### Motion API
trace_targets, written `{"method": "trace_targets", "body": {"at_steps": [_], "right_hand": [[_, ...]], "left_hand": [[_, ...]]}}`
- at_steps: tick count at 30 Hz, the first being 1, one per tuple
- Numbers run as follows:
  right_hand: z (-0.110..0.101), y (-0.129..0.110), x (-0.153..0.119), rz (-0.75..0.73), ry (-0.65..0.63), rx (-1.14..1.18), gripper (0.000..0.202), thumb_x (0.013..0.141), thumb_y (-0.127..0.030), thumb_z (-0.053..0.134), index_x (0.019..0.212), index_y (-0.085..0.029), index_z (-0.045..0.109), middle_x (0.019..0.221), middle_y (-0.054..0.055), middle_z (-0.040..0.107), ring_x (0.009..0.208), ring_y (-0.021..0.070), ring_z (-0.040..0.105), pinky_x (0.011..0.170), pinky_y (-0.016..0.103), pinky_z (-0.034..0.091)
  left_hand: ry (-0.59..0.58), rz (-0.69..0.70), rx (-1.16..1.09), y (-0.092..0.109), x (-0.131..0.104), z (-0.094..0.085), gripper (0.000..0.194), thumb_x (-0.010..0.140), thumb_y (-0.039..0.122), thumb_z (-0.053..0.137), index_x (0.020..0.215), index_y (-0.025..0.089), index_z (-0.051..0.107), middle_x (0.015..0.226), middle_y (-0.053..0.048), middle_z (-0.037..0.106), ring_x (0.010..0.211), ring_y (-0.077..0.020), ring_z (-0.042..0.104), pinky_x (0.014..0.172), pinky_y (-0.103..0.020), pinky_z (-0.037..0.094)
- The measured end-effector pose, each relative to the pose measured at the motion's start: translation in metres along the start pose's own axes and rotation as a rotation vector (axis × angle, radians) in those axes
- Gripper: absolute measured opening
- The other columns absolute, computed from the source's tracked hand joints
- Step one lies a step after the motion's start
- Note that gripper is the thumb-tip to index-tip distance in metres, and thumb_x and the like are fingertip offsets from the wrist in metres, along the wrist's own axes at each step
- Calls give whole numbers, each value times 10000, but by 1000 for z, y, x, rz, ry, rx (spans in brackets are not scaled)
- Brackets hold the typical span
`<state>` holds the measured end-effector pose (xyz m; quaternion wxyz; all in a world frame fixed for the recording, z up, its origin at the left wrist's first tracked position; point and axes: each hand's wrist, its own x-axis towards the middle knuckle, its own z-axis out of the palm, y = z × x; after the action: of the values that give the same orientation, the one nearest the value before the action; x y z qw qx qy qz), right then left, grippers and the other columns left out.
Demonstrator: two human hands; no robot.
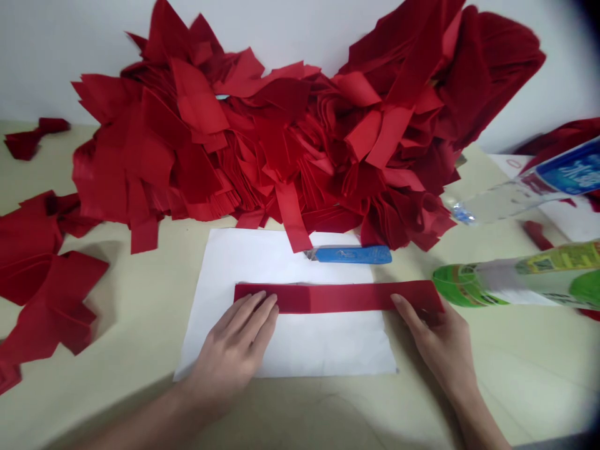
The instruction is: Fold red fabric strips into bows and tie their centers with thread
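One blue cutter [354,254] beside red strip [340,298]

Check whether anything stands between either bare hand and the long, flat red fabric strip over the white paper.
Nothing visible does: the left hand rests its fingers on the red strip near its left end, and the right hand pinches the right end. The blue-handled cutter lies beyond the strip, apart from it, blocking neither hand.

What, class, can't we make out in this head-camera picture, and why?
In the head view:
- Red strip: left end partly covered by the left hand.
- Left thumb: hidden behind that hand.
- Green-and-white container: far end cut off by the right edge.
- Blue knife: marking too small and blurred.
- Red pile: it hides whatever lies behind.
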<state>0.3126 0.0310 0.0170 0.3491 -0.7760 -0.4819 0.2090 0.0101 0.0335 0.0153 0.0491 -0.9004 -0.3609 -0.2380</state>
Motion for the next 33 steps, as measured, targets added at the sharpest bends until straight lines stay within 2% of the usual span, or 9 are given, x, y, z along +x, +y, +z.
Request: {"method": "trace_targets", "body": {"at_steps": [3, 6, 10, 12, 14, 17, 19, 25, 33], "right_hand": [[0, 0, -1, 39, 48, 40, 341, 689, -490, 672, 822, -180, 619, 789, 58, 697, 632, 196, 644, 560, 279, 527], [-1, -6, -3, -9, 166, -8, 353, 698, -486, 675, 863, -179, 617, 785, 51, 680, 590, 168, 613, 531, 267, 505], [5, -29, -10, -314, 306, -210, 313, 746, -403, 671, 950, -183, 585, 687, 7, 620, 498, 116, 527, 490, 243, 458], [14, -43, -15, -552, 211, -244, 240, 800, -290, 631, 1007, -190, 562, 728, 11, 623, 521, 108, 526, 511, 236, 463], [26, -55, -19, -816, 5, -246, 182, 845, -213, 574, 1023, -186, 546, 800, 38, 645, 615, 128, 568, 562, 249, 485], [44, -62, -23, -1025, -273, -261, 127, 876, -219, 544, 987, -162, 570, 841, 62, 659, 755, 177, 598, 661, 309, 518], [51, -61, -25, -1052, -325, -271, 114, 872, -191, 548, 960, -144, 601, 844, 65, 659, 772, 186, 592, 703, 339, 523], [53, -57, -25, -1084, -268, -255, 187, 835, -147, 592, 1009, -123, 656, 1019, 96, 673, 957, 228, 587, 843, 399, 521], [48, -52, -25, -1118, -320, -202, 206, 839, -110, 569, 1019, -152, 660, 1017, 51, 695, 965, 198, 606, 815, 369, 545]], "left_hand": [[12, 1, 12, 0, 0, 1, 390, 789, -105, 355, 999, 8, 664, 1046, -160, 698, 975, -304, 637, 776, -424, 586], [13, 7, 22, 0, 0, 1, 390, 803, -91, 344, 1008, 11, 660, 1050, -159, 697, 982, -302, 636, 777, -421, 583], [4, 13, 40, 0, 1, 0, 404, 817, -81, 323, 1013, 25, 660, 1046, -148, 699, 996, -285, 632, 793, -404, 574], [-2, 7, 44, 0, 1, 0, 392, 824, -74, 336, 1012, 33, 662, 1043, -144, 701, 999, -275, 631, 799, -393, 570], [-12, 6, 40, 0, 1, 0, 374, 838, -54, 348, 1020, 40, 662, 1055, -144, 696, 1015, -268, 624, 807, -390, 565], [-14, 3, 47, 0, 0, 0, 359, 856, -27, 359, 1035, 53, 660, 1073, -140, 690, 1035, -261, 613, 819, -391, 559], [-12, 0, 52, 0, 0, 1, 353, 858, -24, 363, 1034, 51, 661, 1076, -139, 690, 1025, -267, 617, 814, -393, 561], [-19, 3, 49, 1, 0, 1, 356, 849, -41, 359, 1024, 33, 660, 1073, -153, 689, 1008, -281, 624, 806, -405, 559], [-8, 2, 55, 0, 0, 1, 358, 851, -28, 350, 1027, 51, 652, 1067, -146, 688, 1034, -257, 607, 822, -385, 543]]}}
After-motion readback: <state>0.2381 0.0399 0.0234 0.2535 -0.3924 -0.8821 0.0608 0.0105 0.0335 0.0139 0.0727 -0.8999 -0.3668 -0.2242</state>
